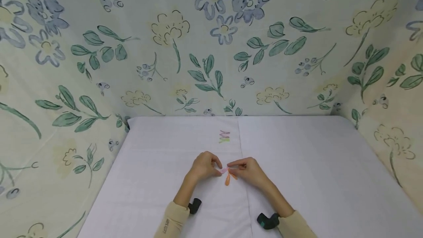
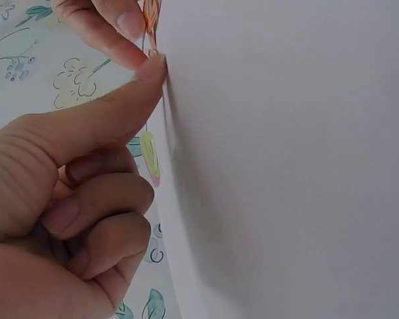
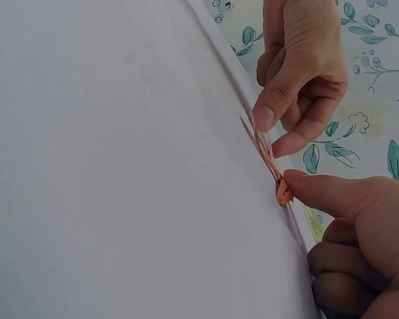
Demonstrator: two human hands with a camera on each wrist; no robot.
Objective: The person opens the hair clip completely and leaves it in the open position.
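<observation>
Our left hand pinches a pink clip, our right hand orange clips; the mid-frame row looks laid out, these not yet.

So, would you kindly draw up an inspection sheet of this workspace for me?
Surface: white cloth, with a crease running front to back.
Job's things: pink clip-like piece and orange clip-like pieces between the hands; pink and green pieces lie beyond.
Clutter: nothing seen.
Hands: left hand pinches the pink one; right hand pinches at the orange ones; black devices at both wrists.
Cables: nothing seen.
Surroundings: floral fabric behind and on both sides.
</observation>
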